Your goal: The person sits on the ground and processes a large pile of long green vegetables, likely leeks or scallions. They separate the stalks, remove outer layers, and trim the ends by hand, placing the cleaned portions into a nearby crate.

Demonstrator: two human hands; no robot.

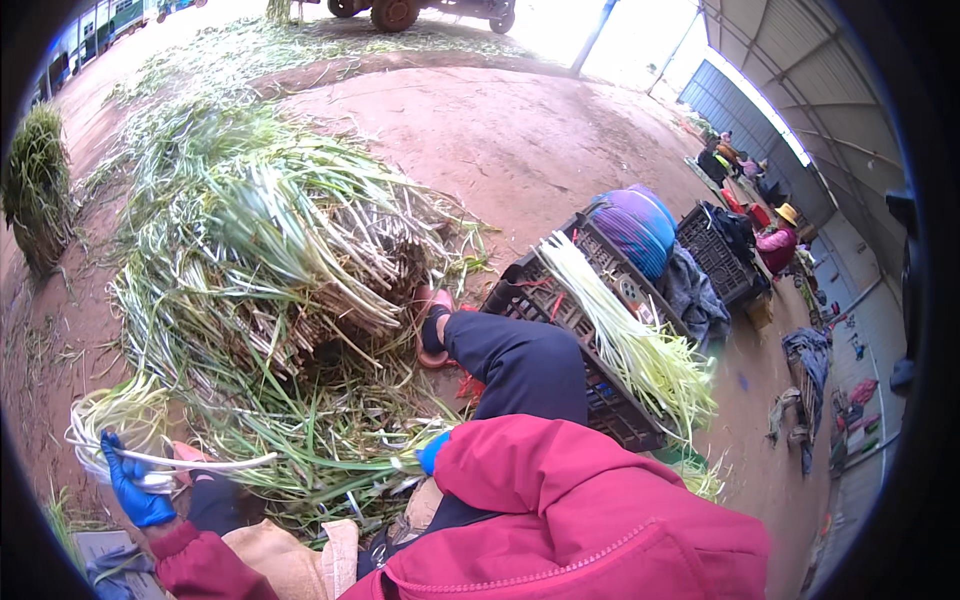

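Note:
My left hand [139, 484], in a blue glove, is closed around pale, peeled garlic-like stalks [202, 461] whose white ends point right and whose light leaves curl behind the hand. My right hand [433, 452], also blue-gloved, is mostly hidden by the red sleeve; long green leaves [360, 466] run leftward from it, and its fingers cannot be made out. In front of me lies a large heap of unpeeled leafy stalks [300, 225], with loose leaves and peelings [330, 420] between my legs. Cleaned pale stalks [615, 322] rest across a black plastic crate on my right.
The black plastic crate [622, 409] stands beside my right knee, with a purple and blue bundle [637, 225] behind it. Another crate [716, 255] stands farther right, near a person in a yellow hat [780, 240]. An upright leafy bundle [37, 187] stands at the far left.

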